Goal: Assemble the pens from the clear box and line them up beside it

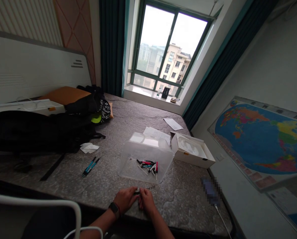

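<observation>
My left hand [125,199], with a dark watch band at the wrist, and my right hand [147,201] meet at the near edge of a grey patterned mattress [178,202]. Pinched between their fingers is a small dark object [138,191], mostly hidden, perhaps a pen. Just beyond my hands stands a clear plastic box [128,162] holding several pens [146,166] in mixed colours. To its left, two teal pens [91,166] lie on the mattress.
An open white cardboard box [192,150] and loose papers [156,134] lie beyond the plastic box. A black backpack [36,132] lies at the left. A blurred phone [210,191] with a white cable sits at the right edge. A white rail [34,202] crosses the near left.
</observation>
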`<action>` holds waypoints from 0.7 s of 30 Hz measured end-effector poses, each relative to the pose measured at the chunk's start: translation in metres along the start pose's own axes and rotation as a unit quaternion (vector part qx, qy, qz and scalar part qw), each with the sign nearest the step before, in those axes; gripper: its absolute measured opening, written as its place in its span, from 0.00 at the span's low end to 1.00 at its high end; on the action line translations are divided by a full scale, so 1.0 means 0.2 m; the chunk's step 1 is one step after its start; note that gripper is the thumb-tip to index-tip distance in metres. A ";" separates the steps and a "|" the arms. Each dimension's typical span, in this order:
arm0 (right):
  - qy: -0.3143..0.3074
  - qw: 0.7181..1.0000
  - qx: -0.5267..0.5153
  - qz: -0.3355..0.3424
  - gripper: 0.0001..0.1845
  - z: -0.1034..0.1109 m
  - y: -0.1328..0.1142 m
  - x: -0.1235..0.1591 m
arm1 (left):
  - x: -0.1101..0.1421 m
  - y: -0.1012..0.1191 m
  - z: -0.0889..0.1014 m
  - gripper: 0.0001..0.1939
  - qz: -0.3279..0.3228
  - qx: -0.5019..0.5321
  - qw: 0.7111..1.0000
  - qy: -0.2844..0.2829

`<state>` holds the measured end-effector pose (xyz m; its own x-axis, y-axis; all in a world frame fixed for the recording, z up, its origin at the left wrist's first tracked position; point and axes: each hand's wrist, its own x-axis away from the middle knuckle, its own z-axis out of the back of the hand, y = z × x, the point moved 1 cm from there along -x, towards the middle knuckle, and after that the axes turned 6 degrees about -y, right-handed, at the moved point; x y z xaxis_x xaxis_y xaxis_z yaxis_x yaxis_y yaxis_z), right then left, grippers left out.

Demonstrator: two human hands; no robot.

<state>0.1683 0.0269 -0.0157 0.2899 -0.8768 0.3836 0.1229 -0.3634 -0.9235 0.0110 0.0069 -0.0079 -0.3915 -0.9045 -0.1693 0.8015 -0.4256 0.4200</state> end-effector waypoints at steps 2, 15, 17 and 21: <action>0.004 1.000 -0.016 -0.002 0.34 0.01 0.00 0.00 | 0.00 0.00 0.00 0.13 0.001 -0.001 1.000 -0.012; 0.046 0.996 -0.050 -0.061 0.31 0.09 -0.13 0.00 | -0.02 0.05 0.12 0.15 0.056 0.026 0.998 -0.021; 0.116 0.984 -0.129 -0.046 0.32 0.16 -0.26 -0.03 | -0.01 0.05 0.12 0.16 0.059 0.033 0.998 -0.021; 0.176 0.967 -0.183 0.010 0.35 0.23 -0.38 -0.05 | 0.00 0.04 0.11 0.17 0.069 0.067 0.995 -0.028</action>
<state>0.2001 0.0783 0.0511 -0.0610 -0.9144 0.4002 -0.2417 -0.3754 -0.8948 0.0084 0.0046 0.0147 -0.3100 -0.9493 -0.0530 0.7834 -0.2866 0.5515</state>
